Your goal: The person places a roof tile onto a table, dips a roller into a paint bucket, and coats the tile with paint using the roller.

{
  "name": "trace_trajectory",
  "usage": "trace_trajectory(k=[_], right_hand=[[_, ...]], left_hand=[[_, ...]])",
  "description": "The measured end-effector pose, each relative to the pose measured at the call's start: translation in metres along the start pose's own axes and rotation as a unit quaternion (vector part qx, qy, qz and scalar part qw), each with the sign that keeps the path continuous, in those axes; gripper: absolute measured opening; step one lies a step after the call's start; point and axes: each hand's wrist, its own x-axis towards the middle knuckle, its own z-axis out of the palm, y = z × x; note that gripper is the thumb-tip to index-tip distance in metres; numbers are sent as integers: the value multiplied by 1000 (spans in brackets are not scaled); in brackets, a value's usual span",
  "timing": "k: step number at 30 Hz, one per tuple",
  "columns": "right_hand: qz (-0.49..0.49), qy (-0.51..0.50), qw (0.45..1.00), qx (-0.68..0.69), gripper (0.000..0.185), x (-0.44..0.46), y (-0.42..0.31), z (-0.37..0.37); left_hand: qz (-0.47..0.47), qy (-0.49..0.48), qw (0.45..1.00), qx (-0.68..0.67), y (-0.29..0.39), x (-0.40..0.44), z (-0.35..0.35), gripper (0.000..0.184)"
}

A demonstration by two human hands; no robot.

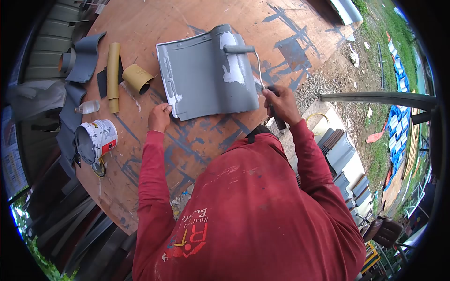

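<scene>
My right grip [282, 104] was closed round the handle of a paint roller [239, 48]; my left grip [159, 118] pinched the roof tile [197, 75] at its seven-o'clock corner. The tile lay at twelve o'clock from me on the worktop [117, 187]. At eight from it stood a smeared paint bucket [107, 132], grey showing inside its rim, its depth unclear; just beyond, a clear bottle [88, 107], contents hard to tell. My fingers hid much of the roller's handle, and another tile [346, 11] at one o'clock was cut off. The bucket sat near the left edge; bare board lay open past the tile at twelve.
</scene>
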Motion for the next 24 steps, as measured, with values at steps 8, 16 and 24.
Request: trace_trajectory(k=[8,16,24], right_hand=[[-22,23,998,-48,30,38,-45,21],[64,-15,990,-126,24,-123,-11,10],[-57,83,985,-141,29,5,-43,58]], left_hand=[[-11,7,1000,-24,4,-3,2,21],[-3,6,1000,-30,-2,2,2,21],[-3,-6,1000,-28,3,0,-5,20]])
